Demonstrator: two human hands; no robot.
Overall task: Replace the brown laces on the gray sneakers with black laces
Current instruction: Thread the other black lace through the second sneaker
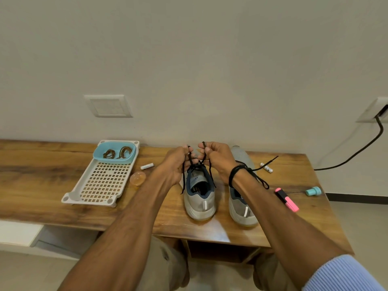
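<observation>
at the centre of the frame the left hand [175, 164] and the right hand [219, 161] are close together, fingers curled, each pinching an end of a thin black lace [183, 179] threaded into a gray mesh sneaker [200, 201] that stands heel toward the camera on the brown wooden table [42, 164]. a second gray sneaker [243, 208] stands just right of it, and another black lace [232, 176] is wound round the right wrist. the coiled brown laces [117, 153] lie in a light blue bowl [96, 154] on a white perforated plastic tray [100, 183] at centre left.

No legible text, brand or number. Blue mark on the tongue of left sneaker [196, 179] and dark print on small white cylinder [266, 167] near table's [42, 185] far edge: too small to read.
</observation>
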